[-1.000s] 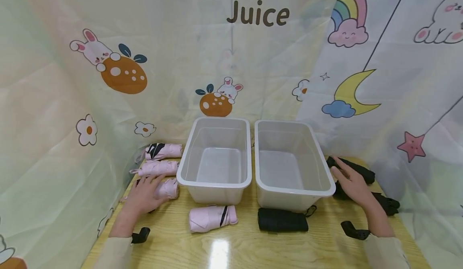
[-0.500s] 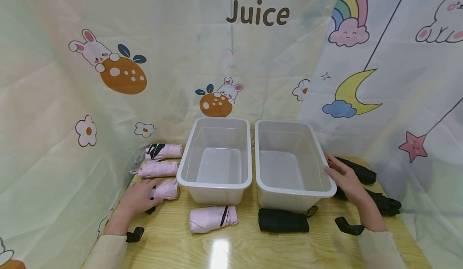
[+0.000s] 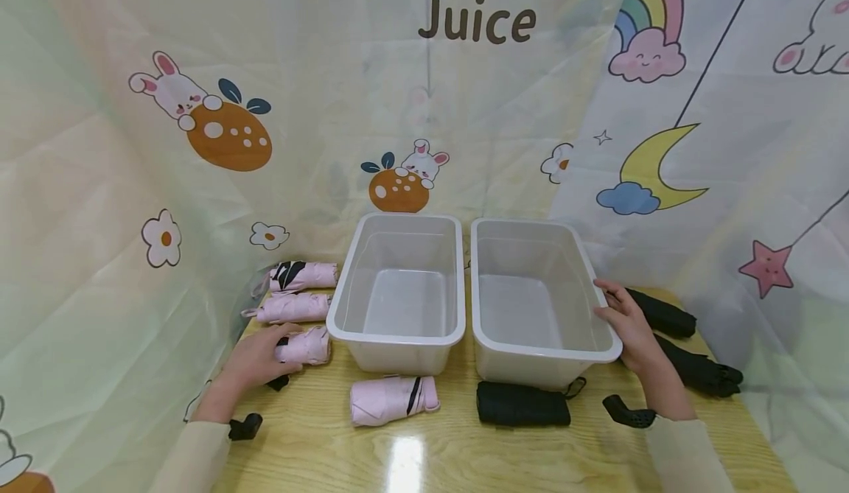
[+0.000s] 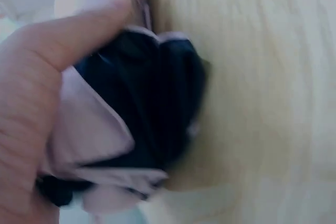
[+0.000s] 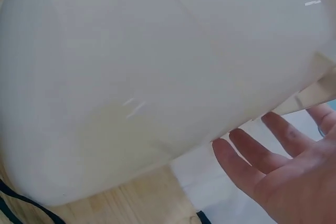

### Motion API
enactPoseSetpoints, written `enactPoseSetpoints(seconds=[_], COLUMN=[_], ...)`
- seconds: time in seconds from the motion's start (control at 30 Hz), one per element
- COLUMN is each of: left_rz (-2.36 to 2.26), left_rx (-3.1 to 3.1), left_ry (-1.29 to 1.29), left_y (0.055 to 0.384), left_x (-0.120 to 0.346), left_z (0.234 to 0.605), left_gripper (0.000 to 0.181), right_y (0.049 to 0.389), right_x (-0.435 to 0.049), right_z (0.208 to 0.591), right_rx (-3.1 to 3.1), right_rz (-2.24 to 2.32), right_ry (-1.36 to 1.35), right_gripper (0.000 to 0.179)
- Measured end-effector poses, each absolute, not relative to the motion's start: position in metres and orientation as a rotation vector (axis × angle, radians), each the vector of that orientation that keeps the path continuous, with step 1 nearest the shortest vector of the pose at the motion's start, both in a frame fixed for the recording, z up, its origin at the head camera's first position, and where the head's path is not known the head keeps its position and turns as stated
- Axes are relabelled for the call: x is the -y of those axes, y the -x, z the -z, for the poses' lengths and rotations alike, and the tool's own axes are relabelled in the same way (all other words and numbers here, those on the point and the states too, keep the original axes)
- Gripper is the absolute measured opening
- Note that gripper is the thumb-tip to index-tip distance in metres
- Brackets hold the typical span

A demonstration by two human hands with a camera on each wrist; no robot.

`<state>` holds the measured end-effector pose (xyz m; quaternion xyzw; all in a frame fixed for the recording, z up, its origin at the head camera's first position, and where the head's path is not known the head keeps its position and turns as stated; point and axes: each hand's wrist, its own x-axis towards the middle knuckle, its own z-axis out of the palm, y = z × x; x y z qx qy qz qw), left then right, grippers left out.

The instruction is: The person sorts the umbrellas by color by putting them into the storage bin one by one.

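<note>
My left hand (image 3: 255, 360) lies over the left end of the nearest pink folded umbrella (image 3: 310, 345) in the left-hand row. The thumb is on its near side and the fingers reach over the far side. In the left wrist view, the thumb crosses pink cloth above a dark fabric fold (image 4: 152, 93). My right hand (image 3: 633, 331) is at the right side of the right white bin (image 3: 517, 349), fingertips right at its rim. From the right wrist, the fingers (image 5: 241, 166) look extended, close to the bin's wall (image 5: 131, 77).
A second white bin (image 3: 398, 340) stands to the left. Two more pink umbrellas (image 3: 295, 307) lie behind the left hand. Another pink umbrella (image 3: 391, 401) and a black one (image 3: 524, 404) lie in front of the bins. Two black umbrellas (image 3: 699, 368) are at the right. A printed curtain (image 3: 318, 110) encloses the table.
My right hand has moved left, from over the black umbrellas to the right bin's rim. The left hand has shifted slightly left, its fingers drawing in around the pink umbrella.
</note>
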<state>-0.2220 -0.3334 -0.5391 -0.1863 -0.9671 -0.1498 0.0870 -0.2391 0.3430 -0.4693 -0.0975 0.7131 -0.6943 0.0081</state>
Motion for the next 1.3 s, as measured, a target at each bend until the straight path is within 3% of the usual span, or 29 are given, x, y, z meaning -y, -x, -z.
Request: enactPoseSetpoints(seconds=[0.23,0.63,0.93,1.3], left_rz=[0.687,0.697,0.682,0.649], left_rx=[2.879,2.855,2.718,2.675], left_ry=[0.446,0.392,0.446,0.51], left_y=[0.219,0.208,0.201,0.205], left_x=[0.344,0.338,0.34,0.332], left_z=[0.551,0.546,0.514,0.45], left_gripper=[0.065,0.061,0.059,0.057], right_y=[0.238,0.235,0.238,0.236], right_x=[-0.341,-0.339,-0.337,-0.339], right_z=[0.469,0.469,0.469,0.47], right_rx=[-2.161,-2.079,-2.062,-2.087], right_rz=[2.243,2.28,2.283,2.265], right_ry=[0.319,0.283,0.294,0.235], right_gripper=[0.051,0.06,0.062,0.064])
